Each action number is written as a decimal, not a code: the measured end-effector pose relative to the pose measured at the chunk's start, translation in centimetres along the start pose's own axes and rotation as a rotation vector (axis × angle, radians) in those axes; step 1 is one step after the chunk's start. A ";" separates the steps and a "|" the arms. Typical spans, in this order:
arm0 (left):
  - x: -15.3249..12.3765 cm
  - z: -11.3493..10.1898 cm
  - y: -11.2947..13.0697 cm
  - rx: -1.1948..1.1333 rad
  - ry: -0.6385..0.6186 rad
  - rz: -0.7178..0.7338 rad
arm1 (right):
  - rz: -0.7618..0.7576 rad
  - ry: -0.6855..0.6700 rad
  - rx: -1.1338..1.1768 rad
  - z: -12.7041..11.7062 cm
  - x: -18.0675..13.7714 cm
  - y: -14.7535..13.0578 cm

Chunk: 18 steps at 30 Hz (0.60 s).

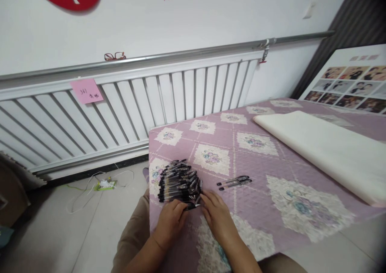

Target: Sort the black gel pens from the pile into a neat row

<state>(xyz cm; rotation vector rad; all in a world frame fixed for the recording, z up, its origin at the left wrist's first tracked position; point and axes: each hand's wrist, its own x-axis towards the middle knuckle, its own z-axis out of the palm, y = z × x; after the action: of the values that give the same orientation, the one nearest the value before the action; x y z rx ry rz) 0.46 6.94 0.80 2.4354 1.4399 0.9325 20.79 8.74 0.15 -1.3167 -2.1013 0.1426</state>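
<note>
By table's left edge, fingering crosswise pens ahead with left hand and right hand; cannot tell if clamped.

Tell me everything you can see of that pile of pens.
The pile of pens is a heap of slim pens with black ends and partly clear, plastic-looking barrels. Many lie side by side; the right part is jumbled. It rests close to the left edge of the purple patterned cloth. The left hand and right hand appear to touch its near side.
</note>
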 end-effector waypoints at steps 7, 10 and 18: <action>0.0 0.0 -0.1 0.007 -0.002 -0.022 | 0.024 -0.089 -0.026 -0.6 0.4 -1.1; 0.0 0.1 -0.1 -0.007 -0.004 -0.017 | 0.059 -0.086 -0.017 -1.3 0.5 -1.3; -0.1 0.3 -0.4 -0.027 0.035 0.004 | 0.027 -0.079 -0.049 -0.1 0.2 -0.8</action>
<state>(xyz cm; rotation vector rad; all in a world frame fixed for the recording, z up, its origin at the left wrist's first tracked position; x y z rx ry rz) 0.35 7.13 0.35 2.4158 1.4250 0.9936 20.22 8.49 0.63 -1.3897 -2.1664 0.1578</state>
